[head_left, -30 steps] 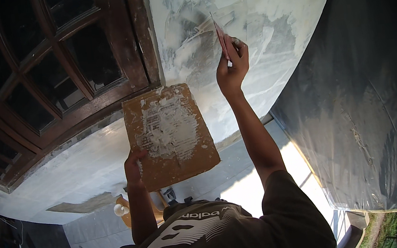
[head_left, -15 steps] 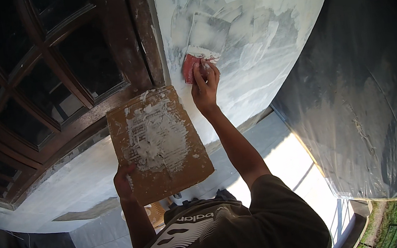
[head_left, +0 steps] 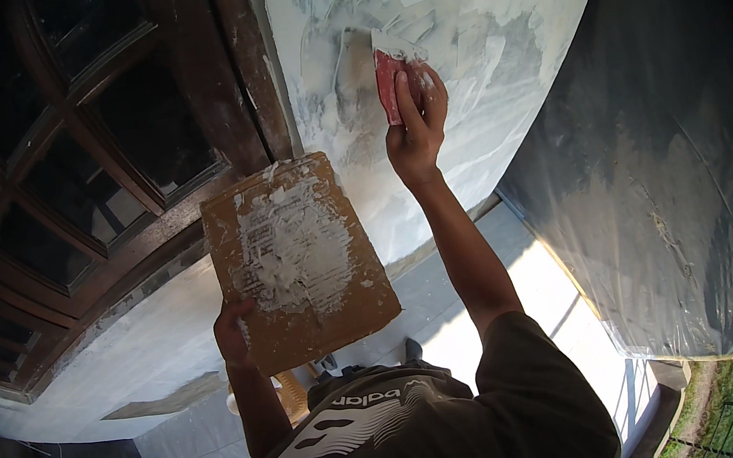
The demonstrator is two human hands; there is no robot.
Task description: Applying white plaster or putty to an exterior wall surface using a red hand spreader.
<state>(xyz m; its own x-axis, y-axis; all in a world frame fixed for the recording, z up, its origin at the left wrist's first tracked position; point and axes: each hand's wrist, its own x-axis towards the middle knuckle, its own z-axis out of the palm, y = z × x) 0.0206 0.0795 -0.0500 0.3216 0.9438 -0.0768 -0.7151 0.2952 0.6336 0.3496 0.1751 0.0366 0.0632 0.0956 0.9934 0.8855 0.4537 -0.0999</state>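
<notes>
My right hand [head_left: 418,119] grips a red putty scraper [head_left: 389,87] by its body. The scraper's upper edge carries whitish filler and lies against the patchy wall [head_left: 466,70], where grey and white smears spread around it. My left hand [head_left: 234,331] holds a piece of brown cardboard [head_left: 367,307] by its lower left edge, with the thumb on top. A thick patch of white putty [head_left: 296,251] covers the middle of the cardboard. The fingers under the cardboard are hidden.
A dark wooden window frame [head_left: 190,205] with glass panes stands at the left, close beside the cardboard. Dark plastic sheeting [head_left: 633,160] hangs at the right. Below me is a pale floor [head_left: 544,299], partly sunlit. Something yellowish [head_left: 291,394] shows under the cardboard.
My right hand has moved up and to the right along the wall with the scraper, which has turned more upright. The cardboard stays nearly in place in my left hand.
</notes>
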